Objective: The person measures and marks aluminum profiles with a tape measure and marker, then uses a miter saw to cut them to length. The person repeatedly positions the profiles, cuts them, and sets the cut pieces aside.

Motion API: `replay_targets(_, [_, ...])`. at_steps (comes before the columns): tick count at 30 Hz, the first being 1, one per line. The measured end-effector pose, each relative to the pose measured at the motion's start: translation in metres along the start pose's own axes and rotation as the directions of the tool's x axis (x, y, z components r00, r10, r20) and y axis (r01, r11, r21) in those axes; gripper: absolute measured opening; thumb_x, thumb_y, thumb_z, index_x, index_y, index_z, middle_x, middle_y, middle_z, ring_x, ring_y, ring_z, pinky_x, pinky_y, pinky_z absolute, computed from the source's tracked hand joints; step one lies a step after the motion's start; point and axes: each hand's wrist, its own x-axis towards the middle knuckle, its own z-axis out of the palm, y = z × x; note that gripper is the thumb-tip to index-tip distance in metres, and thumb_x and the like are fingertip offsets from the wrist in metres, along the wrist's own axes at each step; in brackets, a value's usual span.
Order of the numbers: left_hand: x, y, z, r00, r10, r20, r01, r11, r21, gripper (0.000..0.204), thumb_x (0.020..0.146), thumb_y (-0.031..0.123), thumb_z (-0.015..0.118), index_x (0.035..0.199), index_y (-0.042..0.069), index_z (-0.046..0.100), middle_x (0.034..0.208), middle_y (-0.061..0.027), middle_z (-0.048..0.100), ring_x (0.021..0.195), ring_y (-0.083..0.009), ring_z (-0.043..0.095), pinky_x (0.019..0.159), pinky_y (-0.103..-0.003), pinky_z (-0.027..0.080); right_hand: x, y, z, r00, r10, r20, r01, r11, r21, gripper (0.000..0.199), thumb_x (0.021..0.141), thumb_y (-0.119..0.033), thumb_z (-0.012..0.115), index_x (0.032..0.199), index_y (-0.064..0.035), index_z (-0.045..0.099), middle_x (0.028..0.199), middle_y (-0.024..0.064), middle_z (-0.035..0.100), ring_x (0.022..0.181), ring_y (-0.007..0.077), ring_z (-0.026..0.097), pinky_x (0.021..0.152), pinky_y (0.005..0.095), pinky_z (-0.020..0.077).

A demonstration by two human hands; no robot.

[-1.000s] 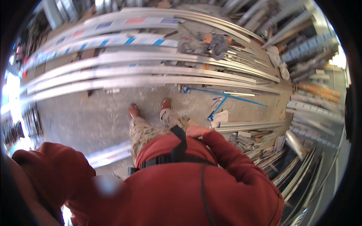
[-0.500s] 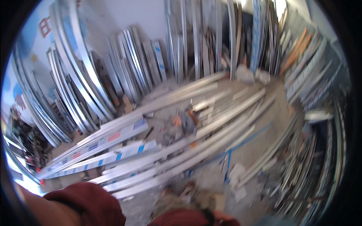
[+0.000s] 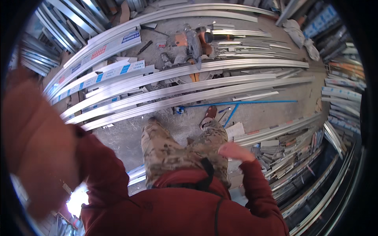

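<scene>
L hand (image 3: 41, 145) up, far L, blurred; R hand (image 3: 236, 151) low nr R thigh (image 3: 210, 147); grip unclear, both.

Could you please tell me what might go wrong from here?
The right shoe is very near the blue bar, so a step might catch it.

Long metal strips lie across the way ahead and could trip someone stepping forward.

The blurred left hand, raised high, hides what is behind it and may bump something unseen.
</scene>
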Motion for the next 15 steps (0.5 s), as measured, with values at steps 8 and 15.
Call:
replay_targets(8, [-0.399, -0.295, -0.064, 0.356, -0.933, -0.053, 0.538, 0.158, 0.828, 0.051, 0.082, 0.028, 0.074, 0.122, 0.001, 0.061, 0.124, -0.0184, 0.063, 0.119, -0.0341, 0.056, 0.103, -0.04, 0.043, 0.207, -0.07, -0.309, 0.156, -0.801, -0.579, 0.035, 0.59, -0.807, 0.037, 0.099, -0.028, 0.055, 0.125, -0.003, 0.06, 0.125, 0.0182, 0.061, 0.116, 0.0331, 0.057, 0.104, 0.0386, 0.0398])
replay_targets(15, [-0.58, -0.381, -0.068, 0.199, -0.963, 0.184, 0.156, 0.216, 0.964, 0.078, 0.069, 0.036, 0.081, 0.132, 0.002, 0.05, 0.134, -0.0166, 0.053, 0.126, -0.0351, 0.048, 0.107, -0.045, 0.038, 0.316, -0.077, -0.339, 0.341, -0.452, -0.825, -0.275, 0.791, -0.547, 0.079, 0.095, -0.066, 0.039, 0.083, 0.0075, 0.064, 0.074, 0.0258, 0.063, 0.077, 0.0435, 0.063, 0.073, 0.0478, 0.0467])
